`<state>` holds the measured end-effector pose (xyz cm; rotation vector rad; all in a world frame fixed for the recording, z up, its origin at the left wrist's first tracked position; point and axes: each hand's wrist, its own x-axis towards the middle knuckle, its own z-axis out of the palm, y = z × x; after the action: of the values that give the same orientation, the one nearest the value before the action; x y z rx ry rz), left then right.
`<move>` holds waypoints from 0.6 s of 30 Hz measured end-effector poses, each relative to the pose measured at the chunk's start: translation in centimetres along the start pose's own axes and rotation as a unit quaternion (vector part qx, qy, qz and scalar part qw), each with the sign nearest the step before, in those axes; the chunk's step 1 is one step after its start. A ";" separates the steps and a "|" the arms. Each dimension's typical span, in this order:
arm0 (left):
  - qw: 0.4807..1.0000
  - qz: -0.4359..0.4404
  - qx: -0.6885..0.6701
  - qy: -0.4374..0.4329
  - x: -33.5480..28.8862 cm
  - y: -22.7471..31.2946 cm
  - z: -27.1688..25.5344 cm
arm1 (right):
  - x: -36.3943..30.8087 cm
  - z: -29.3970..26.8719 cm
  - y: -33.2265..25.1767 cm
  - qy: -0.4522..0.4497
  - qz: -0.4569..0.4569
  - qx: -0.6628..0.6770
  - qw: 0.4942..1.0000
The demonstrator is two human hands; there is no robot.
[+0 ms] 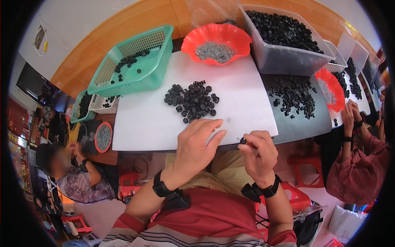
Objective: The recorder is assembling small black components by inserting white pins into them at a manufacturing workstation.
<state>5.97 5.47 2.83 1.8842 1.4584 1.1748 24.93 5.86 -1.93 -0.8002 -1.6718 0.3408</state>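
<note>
My right hand [261, 155] pinches a small black plastic part [242, 140] between thumb and fingertips, over the front edge of a white board [142, 123]. A thin metallic bit seems to stick out beside the part, too small to name surely. My left hand [196, 142] hovers over the board's near edge with its fingers stretched and thumb apart, holding nothing that I can see. Just beyond those fingers lies a loose pile of small round black plastic parts [193, 99]. Both wrists wear black bands.
A green basket [154, 78] with black parts stands back left. Thin silver metal pieces fill a red wavy-rimmed bowl [189, 43] behind the pile. At right are a clear bin [284, 64] and scattered smaller black parts [294, 96]. People sit at both sides.
</note>
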 end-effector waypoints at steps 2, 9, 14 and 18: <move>0.958 0.168 0.222 0.070 1.0 -1.1 -0.1 | -0.2 -0.1 0.1 -0.002 0.047 0.029 0.998; 0.934 0.125 0.331 0.049 2.4 -2.0 0.2 | -0.1 -0.4 0.2 0.000 0.065 0.043 0.997; 0.923 0.102 0.370 0.017 2.9 -2.5 0.3 | -0.4 -0.6 0.3 0.011 0.101 0.079 0.992; 0.936 0.100 0.337 0.008 2.8 -2.1 0.3 | -0.6 -0.7 0.4 0.011 0.106 0.085 0.991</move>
<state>5.27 8.82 2.02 2.5234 1.8783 0.8183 25.80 5.64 -2.39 -0.8530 -1.5164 0.6114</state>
